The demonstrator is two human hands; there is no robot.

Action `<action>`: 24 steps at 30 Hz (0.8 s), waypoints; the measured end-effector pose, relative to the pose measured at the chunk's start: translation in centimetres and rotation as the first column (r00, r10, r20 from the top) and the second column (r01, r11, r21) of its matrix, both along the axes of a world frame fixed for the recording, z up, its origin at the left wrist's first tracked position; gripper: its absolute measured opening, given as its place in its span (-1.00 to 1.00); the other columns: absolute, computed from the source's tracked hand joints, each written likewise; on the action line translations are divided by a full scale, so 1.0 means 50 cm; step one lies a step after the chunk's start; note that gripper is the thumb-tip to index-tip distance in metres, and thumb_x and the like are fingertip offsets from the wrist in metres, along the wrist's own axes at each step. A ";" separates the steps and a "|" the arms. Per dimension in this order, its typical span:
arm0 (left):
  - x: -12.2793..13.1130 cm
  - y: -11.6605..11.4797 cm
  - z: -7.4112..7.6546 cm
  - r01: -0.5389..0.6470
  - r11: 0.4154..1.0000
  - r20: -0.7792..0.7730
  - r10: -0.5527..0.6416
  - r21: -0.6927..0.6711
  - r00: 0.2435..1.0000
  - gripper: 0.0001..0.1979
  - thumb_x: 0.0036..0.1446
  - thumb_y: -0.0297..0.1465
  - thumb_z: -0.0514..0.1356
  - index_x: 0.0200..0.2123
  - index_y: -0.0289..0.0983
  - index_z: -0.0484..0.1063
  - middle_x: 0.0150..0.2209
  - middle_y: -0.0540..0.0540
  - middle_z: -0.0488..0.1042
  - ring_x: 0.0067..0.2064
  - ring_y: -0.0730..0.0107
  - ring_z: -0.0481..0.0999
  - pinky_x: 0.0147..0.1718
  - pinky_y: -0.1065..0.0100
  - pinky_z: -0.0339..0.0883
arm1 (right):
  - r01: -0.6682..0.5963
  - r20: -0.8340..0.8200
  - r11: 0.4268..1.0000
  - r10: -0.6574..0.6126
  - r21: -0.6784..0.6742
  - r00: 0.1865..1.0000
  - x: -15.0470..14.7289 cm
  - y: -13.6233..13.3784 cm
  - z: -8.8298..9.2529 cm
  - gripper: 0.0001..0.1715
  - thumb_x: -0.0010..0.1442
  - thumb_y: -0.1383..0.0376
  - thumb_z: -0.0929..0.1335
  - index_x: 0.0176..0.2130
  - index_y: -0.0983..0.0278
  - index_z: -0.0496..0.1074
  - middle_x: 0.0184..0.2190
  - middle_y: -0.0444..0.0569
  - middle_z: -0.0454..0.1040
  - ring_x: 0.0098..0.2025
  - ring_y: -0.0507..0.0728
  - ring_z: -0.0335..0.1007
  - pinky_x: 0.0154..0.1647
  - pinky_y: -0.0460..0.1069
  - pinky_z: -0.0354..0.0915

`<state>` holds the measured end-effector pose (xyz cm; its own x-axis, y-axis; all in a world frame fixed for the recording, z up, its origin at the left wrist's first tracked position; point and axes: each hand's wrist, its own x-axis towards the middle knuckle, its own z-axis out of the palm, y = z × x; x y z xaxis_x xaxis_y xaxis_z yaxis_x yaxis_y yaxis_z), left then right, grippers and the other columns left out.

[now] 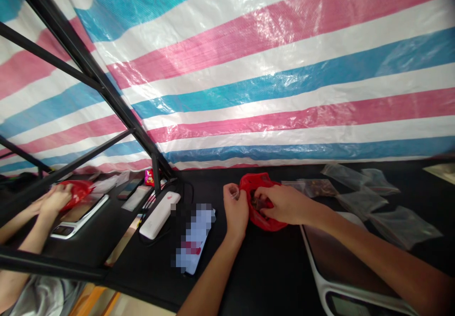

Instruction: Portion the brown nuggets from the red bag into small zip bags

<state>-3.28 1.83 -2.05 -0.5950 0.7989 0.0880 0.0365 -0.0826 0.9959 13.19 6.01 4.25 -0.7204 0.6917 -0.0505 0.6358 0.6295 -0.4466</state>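
Observation:
A crumpled red plastic bag (263, 181) sits on the black table, its mouth spread and dark brown pieces (256, 202) showing inside. My left hand (237, 211) is closed at the bag's left rim, with a bit of clear plastic showing by its fingers. From the right, my right hand (284, 203) reaches into the mouth. Its fingers are curled together over the brown pieces, and what the tips pinch is hidden. Just behind that hand lies a clear zip bag with brown contents (318, 188). Below my right forearm is a kitchen scale (320, 268).
Several clear zip bags (405, 226) lie to the right. On the left are a phone (197, 240), a white power bank (159, 215) with a cable, and a black metal frame (88, 76). Beyond it, another person's hands (57, 199) handle a red bag (76, 192) near a second scale (83, 218).

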 end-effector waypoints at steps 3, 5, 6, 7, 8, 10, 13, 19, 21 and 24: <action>-0.001 -0.002 0.006 -0.030 0.999 -0.100 0.034 0.041 0.994 -0.86 0.19 -0.43 0.21 -0.20 -0.21 0.30 -0.30 0.04 0.36 -0.29 0.43 0.44 -0.21 0.38 0.36 | -0.021 -0.091 0.994 0.011 -0.106 0.996 0.004 0.009 -0.003 -0.65 0.18 0.26 0.42 0.00 0.13 0.50 -0.16 -0.09 0.70 -0.10 0.22 0.63 -0.18 -0.02 0.36; -0.004 -0.002 0.009 -0.047 0.997 -0.139 0.055 0.058 0.989 -0.88 0.25 -0.39 0.20 -0.18 -0.21 0.30 -0.27 0.02 0.36 -0.26 0.41 0.44 -0.18 0.35 0.37 | -0.031 -0.142 0.986 0.008 -0.162 0.990 0.012 0.020 -0.001 -0.69 0.22 0.24 0.40 -0.01 0.16 0.49 -0.18 -0.09 0.70 -0.13 0.20 0.62 -0.16 -0.03 0.37; -0.006 -0.002 0.010 -0.061 0.995 -0.158 0.072 0.074 0.985 -0.88 0.26 -0.38 0.20 -0.17 -0.21 0.30 -0.26 0.00 0.36 -0.24 0.39 0.44 -0.16 0.33 0.37 | -0.035 -0.161 0.982 0.005 -0.185 0.987 0.017 0.026 0.003 -0.71 0.24 0.22 0.40 -0.02 0.18 0.48 -0.19 -0.09 0.70 -0.15 0.19 0.62 -0.17 -0.02 0.38; -0.007 -0.003 0.012 -0.073 0.993 -0.180 0.089 0.091 0.980 -0.88 0.27 -0.38 0.20 -0.16 -0.21 0.30 -0.25 0.00 0.35 -0.23 0.38 0.44 -0.15 0.32 0.36 | -0.039 -0.179 0.978 0.001 -0.203 0.984 0.023 0.031 0.009 -0.73 0.26 0.21 0.39 -0.03 0.19 0.48 -0.21 -0.10 0.70 -0.18 0.18 0.62 -0.18 -0.02 0.38; -0.008 -0.004 0.013 -0.080 0.991 -0.207 0.101 0.104 0.973 -0.87 0.27 -0.38 0.20 -0.15 -0.21 0.30 -0.25 -0.01 0.35 -0.22 0.37 0.44 -0.15 0.32 0.36 | -0.043 -0.201 0.975 -0.002 -0.217 0.980 0.029 0.035 0.017 -0.73 0.28 0.19 0.38 -0.03 0.20 0.47 -0.22 -0.10 0.70 -0.20 0.17 0.61 -0.18 -0.02 0.38; -0.008 -0.008 0.016 -0.065 0.992 -0.279 0.094 0.111 0.956 -0.88 0.28 -0.39 0.21 -0.14 -0.20 0.31 -0.25 -0.02 0.36 -0.22 0.35 0.45 -0.16 0.32 0.34 | -0.057 -0.264 0.971 -0.006 -0.230 0.965 0.039 0.039 0.039 -0.70 0.32 0.14 0.36 0.00 0.21 0.49 -0.19 -0.08 0.69 -0.18 0.17 0.60 -0.15 0.00 0.40; -0.002 -0.018 0.021 0.009 0.997 -0.421 0.025 0.078 0.907 -0.92 0.29 -0.39 0.22 -0.21 -0.18 0.33 -0.29 -0.01 0.39 -0.24 0.31 0.44 -0.19 0.31 0.30 | -0.091 -0.363 0.974 0.009 -0.209 0.932 0.044 0.031 0.073 -0.58 0.36 0.05 0.34 0.09 0.19 0.51 -0.03 -0.03 0.66 -0.04 0.20 0.58 0.00 0.03 0.41; 0.010 -0.036 0.029 0.107 0.994 -0.603 -0.077 0.015 0.794 -0.83 0.14 -0.44 0.34 -0.23 -0.16 0.42 -0.28 -0.05 0.45 -0.17 0.19 0.44 -0.17 0.27 0.25 | -0.021 -0.275 0.995 0.048 0.100 0.960 0.022 -0.005 0.088 -0.62 0.34 0.23 0.37 0.12 0.11 0.55 0.11 -0.03 0.57 0.07 0.22 0.53 0.17 0.07 0.37; 0.012 -0.037 0.031 0.116 0.993 -0.613 -0.101 -0.015 0.784 -0.79 0.13 -0.43 0.35 -0.16 -0.15 0.44 -0.22 -0.08 0.47 -0.13 0.15 0.45 -0.14 0.25 0.27 | -0.062 -0.254 0.978 0.112 0.199 0.961 0.016 -0.011 0.081 -0.56 0.33 0.35 0.34 0.15 0.08 0.53 0.12 -0.03 0.52 0.06 0.19 0.53 0.17 0.06 0.38; 0.014 -0.037 0.032 0.108 0.993 -0.621 -0.115 -0.049 0.775 -0.81 0.18 -0.41 0.31 -0.14 -0.16 0.43 -0.21 -0.08 0.47 -0.12 0.14 0.47 -0.13 0.23 0.31 | -0.125 -0.292 0.943 0.219 0.308 0.931 0.013 -0.013 0.071 -0.41 0.30 0.50 0.27 0.19 0.05 0.50 0.10 -0.02 0.49 0.09 0.17 0.51 0.17 0.05 0.39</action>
<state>-2.58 0.00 -0.44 -0.3201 0.8594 0.3987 0.6389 -0.1149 0.7607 13.82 5.35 7.80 -0.7744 0.5077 0.3775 0.3604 0.8445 -0.3962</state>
